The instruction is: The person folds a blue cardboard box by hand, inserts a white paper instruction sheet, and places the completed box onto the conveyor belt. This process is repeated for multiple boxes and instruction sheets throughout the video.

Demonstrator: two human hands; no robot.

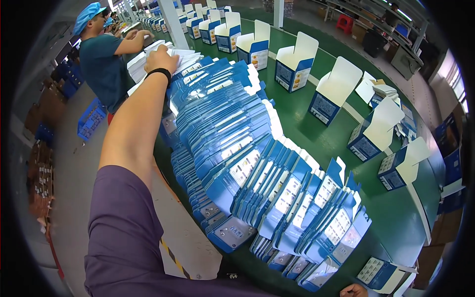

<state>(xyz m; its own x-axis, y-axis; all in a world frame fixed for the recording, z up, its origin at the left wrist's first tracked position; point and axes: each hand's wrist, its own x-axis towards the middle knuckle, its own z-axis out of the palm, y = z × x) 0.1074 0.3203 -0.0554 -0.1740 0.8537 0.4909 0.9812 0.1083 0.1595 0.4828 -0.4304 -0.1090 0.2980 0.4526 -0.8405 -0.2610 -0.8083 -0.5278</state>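
Item, left hand: bare, extending from a purple sleeve, its wrist wearing a black band. It is resting over the near side of a pile of white sheets, fingers bending downward; whether they are pinching a sheet or merely lying on the pile, one cannot tell.

Item, right hand: only partly showing at the lower edge, fingers curling. Its grip cannot be told. It is lying just beside an open blue-and-white carton, which is resting on its side; contact between them is not clear.

Item, white sheets: lying loosely heaped at the far end of the flat cartons, near the co-worker.

Item, flat blue cartons: overlapping in a long, curving fan from the white sheets toward the lower right, with further flat cartons lying beneath along the near side.

Item, upright cartons: standing in a row along the green work surface beyond the fan, blue outside and cream inside, their lid flaps rising.

Item, co-worker: standing at the upper left in a dark teal shirt and blue cap, arms bending forward.

Item, blue crate: sitting on the floor behind the co-worker.

Item, red stool: standing in the background, upper right.
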